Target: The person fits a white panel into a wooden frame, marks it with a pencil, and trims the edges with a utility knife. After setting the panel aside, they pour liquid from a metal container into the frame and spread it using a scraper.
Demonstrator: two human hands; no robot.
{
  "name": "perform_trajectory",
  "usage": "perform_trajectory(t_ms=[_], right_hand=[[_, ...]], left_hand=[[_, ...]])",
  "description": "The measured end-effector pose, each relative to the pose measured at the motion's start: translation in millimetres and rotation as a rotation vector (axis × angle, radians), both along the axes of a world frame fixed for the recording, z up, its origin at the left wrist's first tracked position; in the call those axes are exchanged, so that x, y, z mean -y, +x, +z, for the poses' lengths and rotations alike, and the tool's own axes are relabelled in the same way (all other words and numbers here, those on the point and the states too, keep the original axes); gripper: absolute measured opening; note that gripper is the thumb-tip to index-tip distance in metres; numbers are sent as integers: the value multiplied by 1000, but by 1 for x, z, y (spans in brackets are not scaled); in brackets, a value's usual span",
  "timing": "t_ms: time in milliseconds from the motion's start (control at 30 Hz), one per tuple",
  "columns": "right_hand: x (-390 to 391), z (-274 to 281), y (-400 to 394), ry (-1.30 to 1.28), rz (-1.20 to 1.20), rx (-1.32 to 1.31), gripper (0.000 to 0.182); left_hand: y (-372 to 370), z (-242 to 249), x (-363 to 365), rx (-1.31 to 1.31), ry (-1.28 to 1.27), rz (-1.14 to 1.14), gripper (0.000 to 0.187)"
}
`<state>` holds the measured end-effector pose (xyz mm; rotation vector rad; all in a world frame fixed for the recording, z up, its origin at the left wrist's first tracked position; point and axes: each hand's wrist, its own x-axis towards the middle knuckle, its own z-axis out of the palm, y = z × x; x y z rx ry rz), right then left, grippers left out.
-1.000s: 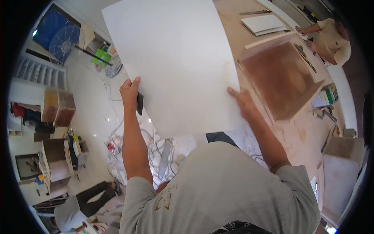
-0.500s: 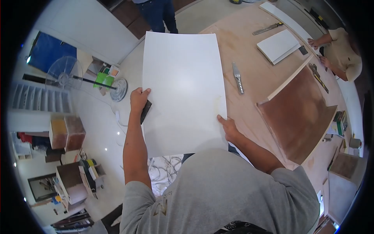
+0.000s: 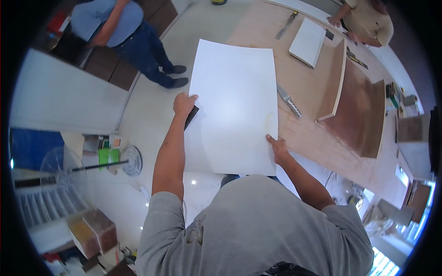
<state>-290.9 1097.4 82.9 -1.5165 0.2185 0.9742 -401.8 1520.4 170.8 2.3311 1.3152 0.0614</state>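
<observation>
Left hand (image 3: 185, 106), clamped on white sheet (image 3: 230, 110) and black block (image 3: 191, 117); white sheet, was held across worktable's (image 3: 306, 133) left edge; right hand (image 3: 278, 149), gripped its lower right edge; bladed tool (image 3: 289, 100), lay just beside

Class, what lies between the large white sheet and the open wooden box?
In the head view, a silver-handled bladed tool lies on the tabletop between the sheet and the box.
</observation>
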Motion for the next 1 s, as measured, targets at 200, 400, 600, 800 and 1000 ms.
perform_trajectory(t_ms=[200, 400, 600, 800, 1000], right_hand=[[-47, 52, 11, -688, 605, 557, 52], [-56, 35, 93, -1050, 25, 1363, 41], [-30, 14, 161, -1245, 211, 1021, 28], [-37, 25, 163, -1380, -41, 837, 29], [-125, 23, 141, -1266, -66, 1138, 61]], left_hand=[[60, -50, -85, 6, 28, -161, 45], [84, -35, -116, 270, -301, -152, 31], [110, -36, -129, 362, -367, -117, 31], [148, -59, -157, 345, -303, -220, 37], [165, -91, -169, 249, -349, -279, 41]])
